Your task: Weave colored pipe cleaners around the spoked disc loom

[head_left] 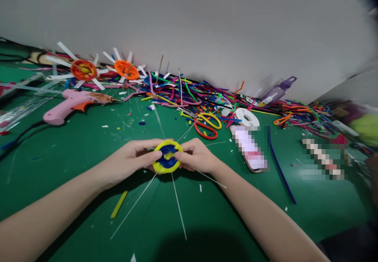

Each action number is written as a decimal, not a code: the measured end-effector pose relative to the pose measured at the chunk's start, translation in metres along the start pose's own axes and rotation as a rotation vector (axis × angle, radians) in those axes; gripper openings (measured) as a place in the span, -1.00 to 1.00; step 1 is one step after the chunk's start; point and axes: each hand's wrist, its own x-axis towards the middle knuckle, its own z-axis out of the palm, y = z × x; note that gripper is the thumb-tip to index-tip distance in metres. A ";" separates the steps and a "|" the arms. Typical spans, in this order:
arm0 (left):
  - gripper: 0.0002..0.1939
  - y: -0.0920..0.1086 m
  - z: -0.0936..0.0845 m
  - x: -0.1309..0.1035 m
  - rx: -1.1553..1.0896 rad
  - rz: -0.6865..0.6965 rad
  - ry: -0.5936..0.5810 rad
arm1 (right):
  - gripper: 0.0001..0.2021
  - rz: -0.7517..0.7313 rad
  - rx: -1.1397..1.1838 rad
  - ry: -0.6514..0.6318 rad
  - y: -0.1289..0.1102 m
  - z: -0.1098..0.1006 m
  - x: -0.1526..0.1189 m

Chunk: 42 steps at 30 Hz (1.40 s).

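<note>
Between my two hands is a round disc (158,168) with a fuzzy yellow rim and a dark blue middle with some yellow in it. Thin pale strips stick out from it on several sides. My left hand (138,157) pinches its left edge, thumb on top and fingers behind. From the other side my right hand (196,155) grips the right edge, its thumb on the face of the disc. The fingers beneath are partly hidden. A short yellow strip (119,204) lies on the green table below my left hand.
A pink glue gun (69,104) lies to the left. Scissors (206,125) with red and yellow handles, a white spool (247,117) and a phone (249,150) are beyond my right hand. Two orange discs (84,70) with white strips and a pipe cleaner pile (189,93) line the wall.
</note>
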 end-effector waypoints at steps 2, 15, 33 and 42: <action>-0.59 0.003 -0.002 0.002 -0.198 -0.022 0.052 | -0.66 -0.040 -0.009 0.136 -0.003 -0.005 0.001; -0.88 0.018 -0.021 0.005 -0.383 0.416 0.546 | -0.74 -0.711 -1.634 0.872 -0.051 -0.036 -0.025; -0.84 0.011 -0.022 -0.003 -0.047 0.457 0.573 | -0.94 -0.918 -1.471 0.426 -0.022 -0.002 -0.033; -0.84 0.002 -0.005 -0.009 1.106 0.837 0.480 | -0.83 -0.656 -0.896 0.824 -0.013 0.012 -0.026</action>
